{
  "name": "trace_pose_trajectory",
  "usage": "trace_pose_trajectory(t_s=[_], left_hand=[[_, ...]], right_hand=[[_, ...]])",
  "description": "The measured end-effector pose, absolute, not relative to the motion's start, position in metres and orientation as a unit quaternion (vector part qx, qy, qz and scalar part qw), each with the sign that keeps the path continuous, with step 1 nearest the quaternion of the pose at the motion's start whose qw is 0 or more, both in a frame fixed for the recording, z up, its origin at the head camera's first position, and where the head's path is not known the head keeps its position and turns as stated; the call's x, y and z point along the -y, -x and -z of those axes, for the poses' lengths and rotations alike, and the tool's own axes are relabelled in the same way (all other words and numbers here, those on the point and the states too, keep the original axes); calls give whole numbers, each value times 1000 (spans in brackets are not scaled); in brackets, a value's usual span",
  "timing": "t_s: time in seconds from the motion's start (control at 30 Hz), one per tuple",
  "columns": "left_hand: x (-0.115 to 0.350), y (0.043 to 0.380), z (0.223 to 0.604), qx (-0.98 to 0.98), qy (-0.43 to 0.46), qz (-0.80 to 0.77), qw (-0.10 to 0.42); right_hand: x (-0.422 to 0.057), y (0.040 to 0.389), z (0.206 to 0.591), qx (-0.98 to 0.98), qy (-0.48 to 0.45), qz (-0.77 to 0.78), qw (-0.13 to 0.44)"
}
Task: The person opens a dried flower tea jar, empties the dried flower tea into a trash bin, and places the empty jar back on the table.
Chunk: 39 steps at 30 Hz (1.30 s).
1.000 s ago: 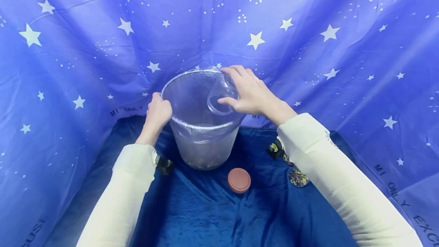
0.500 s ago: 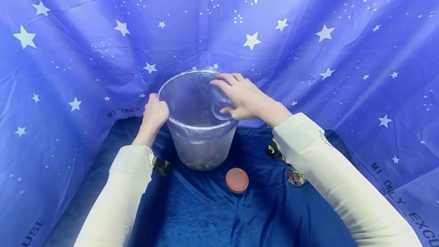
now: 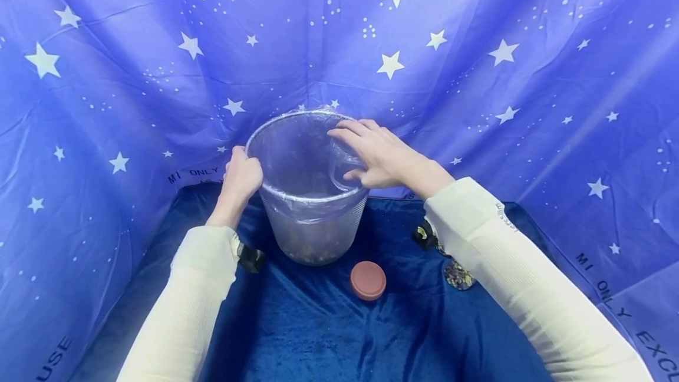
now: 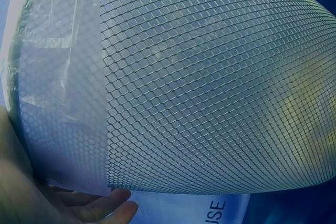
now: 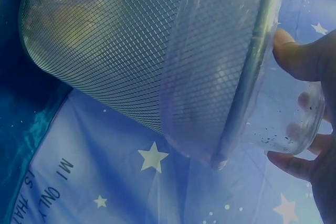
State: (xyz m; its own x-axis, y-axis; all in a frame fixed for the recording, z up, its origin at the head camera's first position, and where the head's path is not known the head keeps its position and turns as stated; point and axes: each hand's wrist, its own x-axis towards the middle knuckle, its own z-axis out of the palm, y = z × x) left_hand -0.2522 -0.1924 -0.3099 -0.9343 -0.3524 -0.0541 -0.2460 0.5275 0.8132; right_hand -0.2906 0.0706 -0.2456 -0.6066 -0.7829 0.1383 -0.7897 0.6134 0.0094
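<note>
"While the left hand (image 3: 243, 173) grips the lined mesh wastebasket (image 3: 313, 231) by its rim, where is the clear jar (image 5: 278, 121)?"

"Tilted at the basket's mouth, the right hand's (image 3: 384, 155) fingers curled round it."

"Progress?"

"Emptying looks nearly done: only dark specks (image 5: 274, 139) show inside. The jar isn't set down; the reddish-brown lid (image 3: 368, 280) lies apart."

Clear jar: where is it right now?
In the head view, the clear jar is in the right hand, at the right side of the lined mesh bin's mouth, up and left of the reddish lid.
</note>
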Motion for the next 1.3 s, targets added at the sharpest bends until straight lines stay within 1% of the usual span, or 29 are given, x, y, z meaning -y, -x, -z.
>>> trace_pose_trajectory(t_s=[0.5,0.73,1.17,1.3], left_hand=[[192,252,310,873,-175,452,62],[192,252,311,872,-172,453,62],[193,252,312,869,-173,459,60],[193,253,312,869,-173,460,59]], right_hand=[[-84,294,242,897,-420,-103,96],[-93,292,241,906,-391,-129,97],[-101,294,244,896,-394,-175,106],[-105,294,244,900,-381,-185,101]])
